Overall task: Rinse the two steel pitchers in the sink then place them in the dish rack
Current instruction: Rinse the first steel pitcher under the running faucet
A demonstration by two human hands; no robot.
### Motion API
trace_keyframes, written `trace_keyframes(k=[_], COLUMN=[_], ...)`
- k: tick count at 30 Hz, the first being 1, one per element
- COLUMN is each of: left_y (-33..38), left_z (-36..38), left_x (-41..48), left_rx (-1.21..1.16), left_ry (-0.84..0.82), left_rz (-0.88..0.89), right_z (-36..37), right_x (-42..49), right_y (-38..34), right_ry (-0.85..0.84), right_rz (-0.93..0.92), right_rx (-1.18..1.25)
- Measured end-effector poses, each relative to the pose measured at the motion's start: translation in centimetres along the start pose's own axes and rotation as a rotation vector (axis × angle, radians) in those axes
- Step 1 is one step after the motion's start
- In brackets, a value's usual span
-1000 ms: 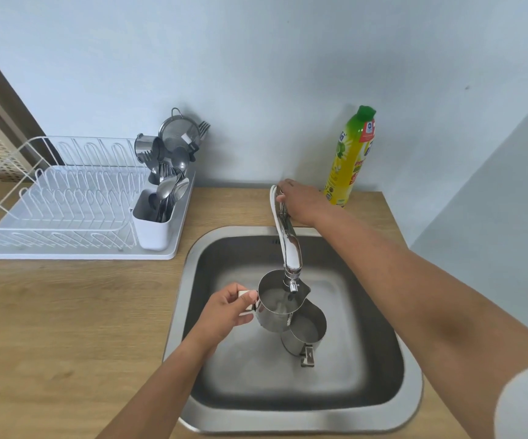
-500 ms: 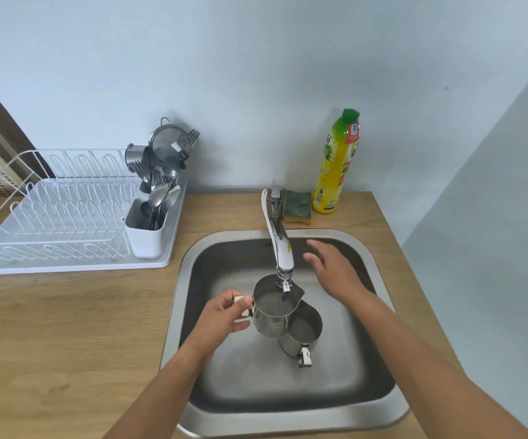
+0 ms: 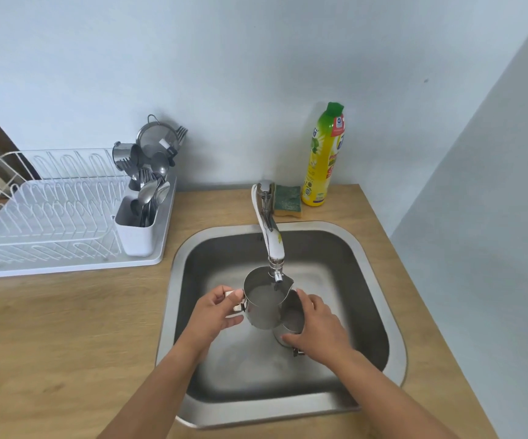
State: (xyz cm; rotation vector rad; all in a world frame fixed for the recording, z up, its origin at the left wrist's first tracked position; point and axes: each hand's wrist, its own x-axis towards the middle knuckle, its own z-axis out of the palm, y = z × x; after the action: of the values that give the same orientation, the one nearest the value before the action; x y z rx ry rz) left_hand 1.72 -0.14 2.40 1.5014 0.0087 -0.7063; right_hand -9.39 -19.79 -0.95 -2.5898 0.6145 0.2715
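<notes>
Rinsing is under way, and my right hand [image 3: 318,327] has just come off the tap [image 3: 270,239] at the far side and dropped into the sink [image 3: 380,280]. A moment ago it was on the lever; now it is down beside the pitchers. I read that as the water being set, so both hands are free for the rinse itself.

Left hand [image 3: 215,315] first: its grip is closed on the handle of the first pitcher [image 3: 262,302], thumb on top, fingers wrapped beneath. That pitcher sits upright right under the spout, with cloudy water inside. I cannot make out a clear stream from here.

Right hand now: fingers curled around the rim and near wall of the second pitcher [image 3: 291,318], thumb at the low edge. It looks like a loose hold just forming, touching but maybe not yet firm. That second pitcher stands on the sink floor, pressed against the right side of the first, its handle poking toward me under my palm.

So each hand has its own pitcher, side by side, mid-sink. The dish rack [image 3: 50,213] waits on the desk, well off to the left, wire slots bare, cutlery holder [image 3: 136,229] full at its right end. Neither pitcher is anywhere near it yet. Early days, I would say: first pitcher filling, second about to be lifted.
</notes>
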Motion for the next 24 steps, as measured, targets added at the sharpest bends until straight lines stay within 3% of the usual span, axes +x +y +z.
trace_keyframes(k=[16, 24], left_y=[-0.5, -0.9], left_z=[0.3, 0.4], left_x=[0.0, 0.3], left_rx=[0.030, 0.017], left_ry=[-0.004, -0.016], left_rz=[-0.014, -0.032], right_z=[-1.3, -2.0], right_x=[3.6, 4.3], right_y=[2.4, 2.7], right_ry=[0.057, 0.064], right_rz=[0.043, 0.079], right_rx=[0.191, 0.131])
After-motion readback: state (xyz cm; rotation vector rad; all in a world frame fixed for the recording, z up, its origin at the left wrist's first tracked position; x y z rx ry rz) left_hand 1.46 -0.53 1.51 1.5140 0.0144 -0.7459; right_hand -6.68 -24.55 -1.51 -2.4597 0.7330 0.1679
